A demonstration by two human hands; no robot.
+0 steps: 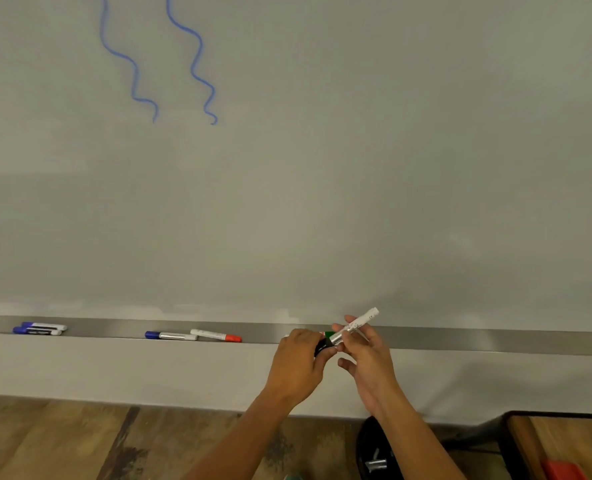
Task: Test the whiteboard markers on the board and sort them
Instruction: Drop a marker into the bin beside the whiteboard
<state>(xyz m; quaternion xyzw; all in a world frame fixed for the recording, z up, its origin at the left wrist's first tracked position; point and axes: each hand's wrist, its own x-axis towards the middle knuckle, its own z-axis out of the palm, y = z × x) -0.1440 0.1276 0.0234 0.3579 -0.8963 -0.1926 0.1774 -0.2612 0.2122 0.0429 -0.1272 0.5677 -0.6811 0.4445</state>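
Note:
My right hand (364, 355) grips the white barrel of a marker (357, 325) that slants up to the right in front of the tray. My left hand (296, 362) is closed on that marker's lower end, where a dark cap with a bit of green (329, 336) shows between my fingers. On the metal tray (495, 341) lie two blue-capped markers (40, 329) at far left, then another blue-capped marker (170, 336) and a red-capped marker (216, 335) near the middle. Two wavy blue lines (197, 60) mark the whiteboard (357, 168) at upper left.
A wooden floor (62, 441) runs below the wall. At the lower right corner stands a wooden table (564, 441) with a red object (561, 471) on it. A dark shoe or bag (374, 452) sits under my right forearm.

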